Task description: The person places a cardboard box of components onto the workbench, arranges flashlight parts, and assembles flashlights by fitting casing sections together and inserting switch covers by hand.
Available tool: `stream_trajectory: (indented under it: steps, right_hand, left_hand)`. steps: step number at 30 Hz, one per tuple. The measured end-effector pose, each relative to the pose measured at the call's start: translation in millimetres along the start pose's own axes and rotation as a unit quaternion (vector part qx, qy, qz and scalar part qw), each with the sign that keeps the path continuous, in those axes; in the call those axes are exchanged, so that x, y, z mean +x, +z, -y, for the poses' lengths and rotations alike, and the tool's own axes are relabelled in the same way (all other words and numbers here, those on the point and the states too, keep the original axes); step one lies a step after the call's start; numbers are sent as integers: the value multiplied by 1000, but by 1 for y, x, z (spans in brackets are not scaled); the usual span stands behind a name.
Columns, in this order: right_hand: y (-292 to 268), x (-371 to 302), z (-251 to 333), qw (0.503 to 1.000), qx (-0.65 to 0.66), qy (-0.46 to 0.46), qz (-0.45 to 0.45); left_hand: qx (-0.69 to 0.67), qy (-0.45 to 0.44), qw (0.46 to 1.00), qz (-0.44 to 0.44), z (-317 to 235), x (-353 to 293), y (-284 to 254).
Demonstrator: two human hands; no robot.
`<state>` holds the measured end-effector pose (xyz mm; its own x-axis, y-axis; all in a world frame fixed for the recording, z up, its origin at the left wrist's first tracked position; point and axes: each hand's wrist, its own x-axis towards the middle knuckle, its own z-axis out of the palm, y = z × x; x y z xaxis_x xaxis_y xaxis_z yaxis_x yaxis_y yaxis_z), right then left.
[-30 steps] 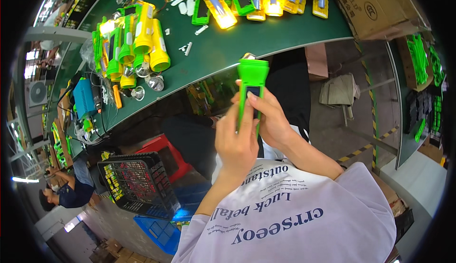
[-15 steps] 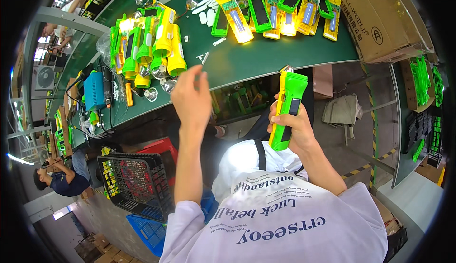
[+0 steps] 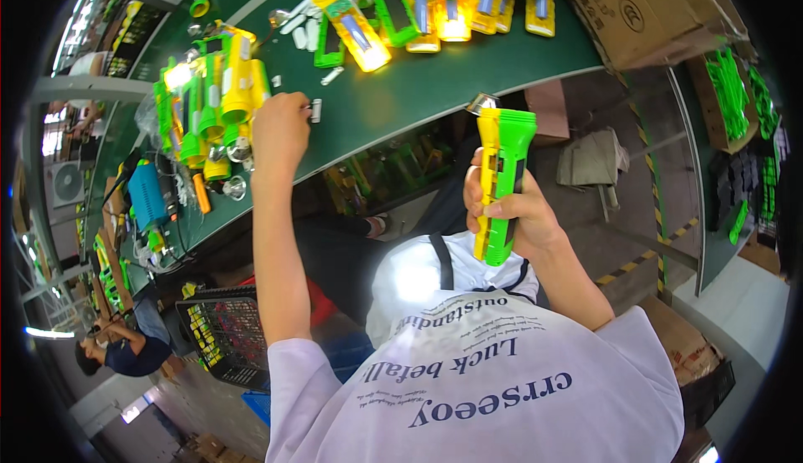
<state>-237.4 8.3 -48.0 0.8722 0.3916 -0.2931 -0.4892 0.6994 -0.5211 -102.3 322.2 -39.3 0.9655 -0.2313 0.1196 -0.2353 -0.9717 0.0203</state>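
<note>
My right hand is wrapped round a yellow-and-green flashlight, held upright beyond my lap. Its yellow and green shell halves sit side by side with a gap between, and a shiny reflector sticks out at the top. My left hand reaches over the green table, its fingers curled and closed at the tabletop. A small white plastic strip lies right at its fingertips; what they pinch is hidden. Left of this hand lies a pile of yellow and green flashlight bodies.
Opened flashlight shells lie in a row at the table's far side, near loose white strips. A cardboard box stands at the right. A blue box-shaped device sits at left, and a black crate below the table.
My left hand has moved down to the small white strips, its fingers now curled in. My right hand keeps the flashlight, turned so its yellow side shows more. The view has shifted.
</note>
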Motion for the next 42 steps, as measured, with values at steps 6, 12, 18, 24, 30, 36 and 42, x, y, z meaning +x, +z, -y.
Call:
stream_trajectory:
  steps: [6, 12, 18, 24, 30, 36, 42]
  right_hand:
    - [-6, -1, 0, 999, 17, 16, 32]
    - [-4, 1, 0, 998, -10, 31, 53]
    - [6, -1, -2, 999, -1, 35, 32]
    - [2, 3, 0, 999, 4, 34, 15]
    - [5, 5, 1, 999, -10, 38, 23]
    - [-3, 7, 3, 999, -38, 20, -2]
    - [-7, 8, 7, 999, -31, 12, -13]
  left_hand:
    - [-23, -35, 999, 5, -10, -3, 1]
    - [-49, 4, 996, -74, -8, -6, 6]
    - [-67, -48, 995, -52, -16, -9, 6]
    - [-111, -60, 990, -68, -13, 6, 12]
    - [-127, -162, 968, -141, 29, 90, 25]
    - [-152, -261, 953, 38, 36, 152, 27]
    - [-77, -221, 961, 150, 31, 174, -1]
